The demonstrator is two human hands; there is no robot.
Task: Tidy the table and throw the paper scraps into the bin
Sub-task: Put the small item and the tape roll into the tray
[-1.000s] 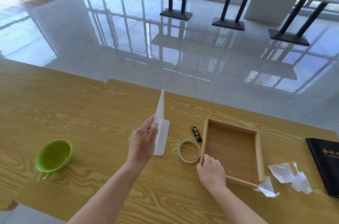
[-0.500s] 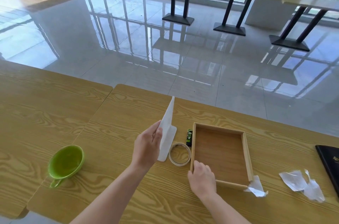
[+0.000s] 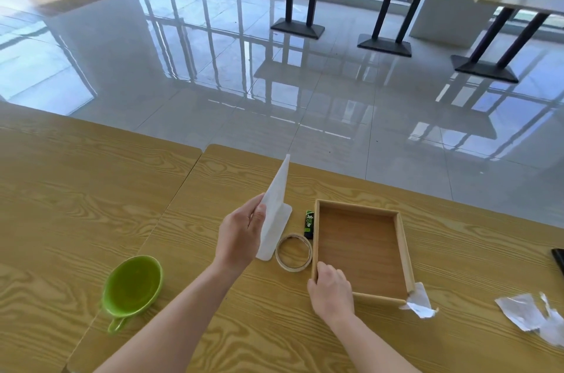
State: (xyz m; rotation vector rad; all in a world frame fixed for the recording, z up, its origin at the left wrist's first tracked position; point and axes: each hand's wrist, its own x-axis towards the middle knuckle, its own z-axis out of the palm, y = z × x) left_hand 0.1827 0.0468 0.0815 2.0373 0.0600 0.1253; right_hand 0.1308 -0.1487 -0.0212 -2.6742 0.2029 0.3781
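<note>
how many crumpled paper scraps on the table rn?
3 paper scraps: one against the wooden tray's near-right corner, two overlapping by the frame's right edge, partly cut off. More may lie out of view.

The left forearm (image 3: 171,320) and the right forearm (image 3: 375,342) are bare as far as the view reaches. The left grip (image 3: 241,238) and the right grip (image 3: 331,293) are bare as well. The left thumbnail (image 3: 260,215) looks short and plain.
</note>
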